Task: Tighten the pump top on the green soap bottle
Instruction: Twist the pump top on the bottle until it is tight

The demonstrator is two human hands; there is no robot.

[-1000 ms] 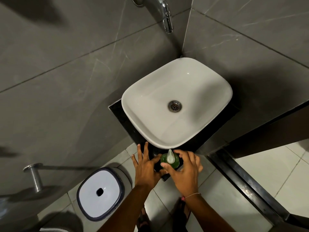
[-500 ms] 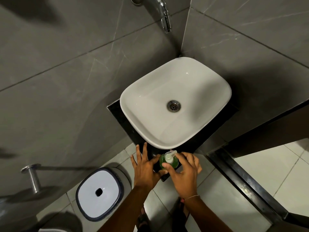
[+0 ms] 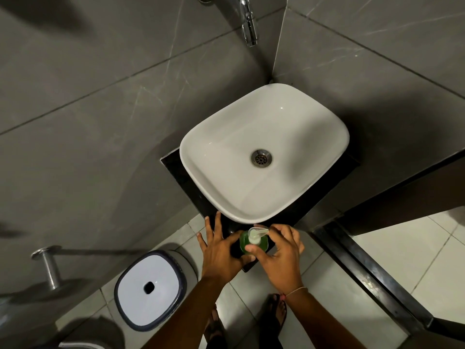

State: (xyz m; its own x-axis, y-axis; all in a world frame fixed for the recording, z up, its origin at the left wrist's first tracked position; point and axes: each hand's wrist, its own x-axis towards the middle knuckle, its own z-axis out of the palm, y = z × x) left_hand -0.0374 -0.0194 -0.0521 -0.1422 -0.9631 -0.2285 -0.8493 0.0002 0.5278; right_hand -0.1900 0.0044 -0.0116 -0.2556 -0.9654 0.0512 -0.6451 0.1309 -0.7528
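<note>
The green soap bottle [image 3: 261, 244] stands upright on the front corner of the black counter [image 3: 198, 197], just below the white basin. Its clear pump top [image 3: 256, 234] has the nozzle pointing right. My left hand [image 3: 221, 253] presses against the bottle's left side, with the thumb under it and the fingers spread over the counter. My right hand [image 3: 281, 253] wraps around the pump top, thumb at its front and fingers at its right.
A white basin [image 3: 226, 152] with a metal drain fills the counter behind the bottle. A chrome tap [image 3: 249, 23] sticks out of the grey tiled wall above. A white lidded bin [image 3: 151, 285] stands on the floor at left, near a metal wall bar [image 3: 49, 265].
The pump nozzle has turned clockwise, from pointing toward the basin to pointing right. My right hand's fingers have shifted around the pump top. My left hand has stayed on the bottle.
</note>
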